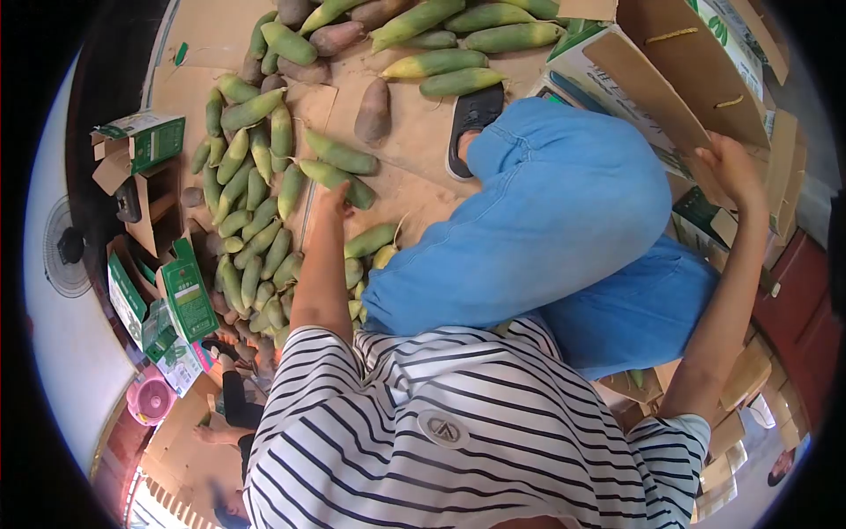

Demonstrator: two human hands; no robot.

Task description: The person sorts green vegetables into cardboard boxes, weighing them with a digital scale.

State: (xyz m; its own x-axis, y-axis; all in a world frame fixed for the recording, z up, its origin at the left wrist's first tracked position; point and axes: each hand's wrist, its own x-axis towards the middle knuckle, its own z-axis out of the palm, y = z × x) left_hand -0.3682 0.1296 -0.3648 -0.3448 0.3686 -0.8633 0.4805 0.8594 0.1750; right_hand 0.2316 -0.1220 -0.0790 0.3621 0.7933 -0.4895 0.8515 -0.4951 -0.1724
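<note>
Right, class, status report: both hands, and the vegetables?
Left hand on a green vegetable, grip unclear. Right hand open on carton flap. Own knee between them.

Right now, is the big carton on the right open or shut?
Open: the carton has its flaps spread, with the brown inside showing.

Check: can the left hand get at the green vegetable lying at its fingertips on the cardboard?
Probably yes. The left hand is stretched out right at that green vegetable, with nothing between them. The blue-clad knee sits to one side, clear of the arm. Contact itself is unclear.
</note>
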